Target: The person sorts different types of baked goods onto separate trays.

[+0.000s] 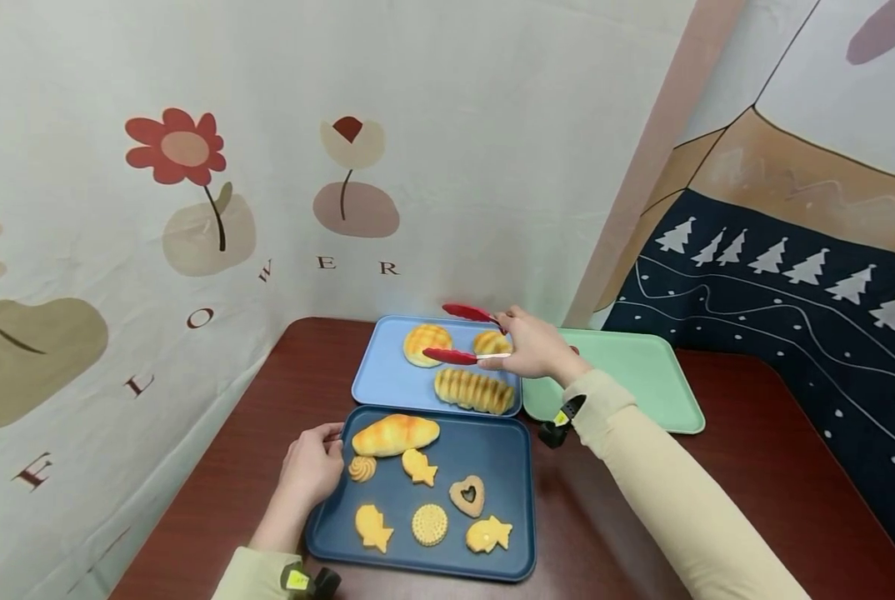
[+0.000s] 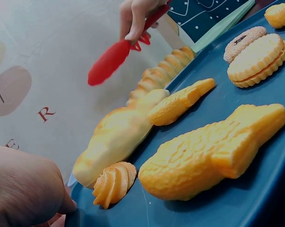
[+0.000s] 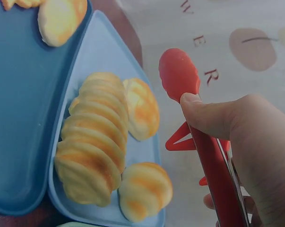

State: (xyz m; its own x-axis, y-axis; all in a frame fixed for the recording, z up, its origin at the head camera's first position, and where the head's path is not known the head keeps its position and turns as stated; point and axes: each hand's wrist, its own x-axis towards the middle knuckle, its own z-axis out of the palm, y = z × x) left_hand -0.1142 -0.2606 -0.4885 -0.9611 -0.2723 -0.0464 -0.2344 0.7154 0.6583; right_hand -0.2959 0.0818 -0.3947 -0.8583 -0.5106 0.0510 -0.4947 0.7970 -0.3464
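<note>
My right hand (image 1: 535,346) grips red tongs (image 1: 451,357), their two arms spread apart above the light blue tray (image 1: 387,383). Nothing sits between the red tips. On that tray lie a round bun (image 1: 427,343), a smaller bun (image 1: 490,342) partly hidden behind the tongs, and a long ridged loaf (image 1: 474,392). My left hand (image 1: 314,467) holds the upper left edge of the dark blue tray (image 1: 485,442), thumb at the rim in the left wrist view. Near it rest a long smooth bread roll (image 1: 395,435) and a swirl cookie (image 1: 362,468).
Lower on the dark tray are fish-shaped pieces (image 1: 373,528), a round cookie (image 1: 429,525) and a heart cookie (image 1: 467,496). A green tray (image 1: 642,383) stands at the right, partly behind my right arm. A printed curtain (image 1: 455,167) hangs behind the brown table (image 1: 267,408).
</note>
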